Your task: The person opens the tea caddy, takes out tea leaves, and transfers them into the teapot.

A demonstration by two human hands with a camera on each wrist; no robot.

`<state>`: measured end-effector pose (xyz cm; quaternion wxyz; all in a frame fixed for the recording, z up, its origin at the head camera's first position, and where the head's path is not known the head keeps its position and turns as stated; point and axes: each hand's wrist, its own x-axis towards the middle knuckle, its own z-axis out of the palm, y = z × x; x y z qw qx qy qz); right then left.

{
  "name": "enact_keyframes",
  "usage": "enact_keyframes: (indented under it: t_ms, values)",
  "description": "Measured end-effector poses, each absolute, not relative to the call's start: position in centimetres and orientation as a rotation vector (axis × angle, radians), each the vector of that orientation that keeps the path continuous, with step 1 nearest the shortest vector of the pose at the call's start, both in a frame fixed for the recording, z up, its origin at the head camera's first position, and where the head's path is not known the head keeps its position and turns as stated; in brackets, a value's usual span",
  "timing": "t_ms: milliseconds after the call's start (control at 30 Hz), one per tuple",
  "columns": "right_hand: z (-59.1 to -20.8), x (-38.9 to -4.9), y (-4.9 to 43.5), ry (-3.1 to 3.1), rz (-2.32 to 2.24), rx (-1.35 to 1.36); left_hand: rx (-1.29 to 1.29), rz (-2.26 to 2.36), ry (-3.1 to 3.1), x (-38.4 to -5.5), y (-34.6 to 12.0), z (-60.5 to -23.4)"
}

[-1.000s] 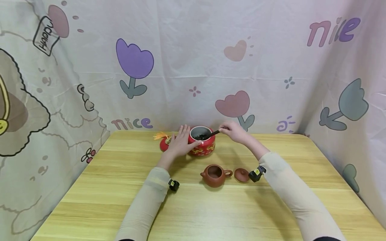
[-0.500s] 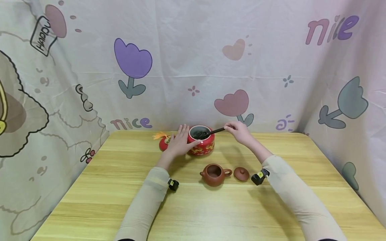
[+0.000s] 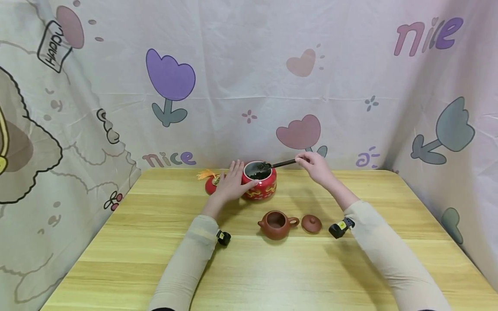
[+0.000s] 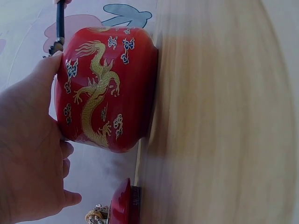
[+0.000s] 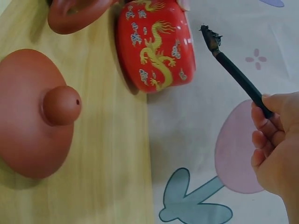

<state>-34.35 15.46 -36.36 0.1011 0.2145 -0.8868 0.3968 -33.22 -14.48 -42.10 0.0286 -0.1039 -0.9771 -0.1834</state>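
Observation:
My left hand [image 3: 232,185] lies against the left side of a red tea jar [image 3: 266,188], its fingers straight and its thumb along the front rim. A gold dragon decorates the jar [image 4: 100,88], and dark tea leaves [image 3: 259,175] show inside its open mouth. With thumb and fingers, my right hand [image 3: 317,167] pinches the end of a slim dark tea scoop [image 3: 285,163]. The scoop's tip [image 5: 210,39] carries a small heap of dark leaves and is above the jar's mouth, clear of the rim in the right wrist view.
Nearer on the wooden table [image 3: 249,272] stands a lidless brown clay teapot [image 3: 276,231], spout to the left. Its knobbed lid [image 3: 311,224] lies right of the handle. The jar's red lid [image 3: 211,185], with a yellow tassel [image 3: 206,174], lies left of my left hand. A patterned cloth [image 3: 233,65] hangs behind.
My right hand has moved up and to the right, drawing the tea scoop out of the jar with leaves on its tip. The left hand has stayed at the jar.

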Motion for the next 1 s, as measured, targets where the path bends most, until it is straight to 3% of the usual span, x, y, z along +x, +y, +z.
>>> enact_keyframes:
  t_ms: [1000]
  values:
    - [-34.1, -27.7, 20.0, -2.506, 1.196, 0.650, -0.317, -0.558, -3.011, -33.1, -14.4, -42.0]
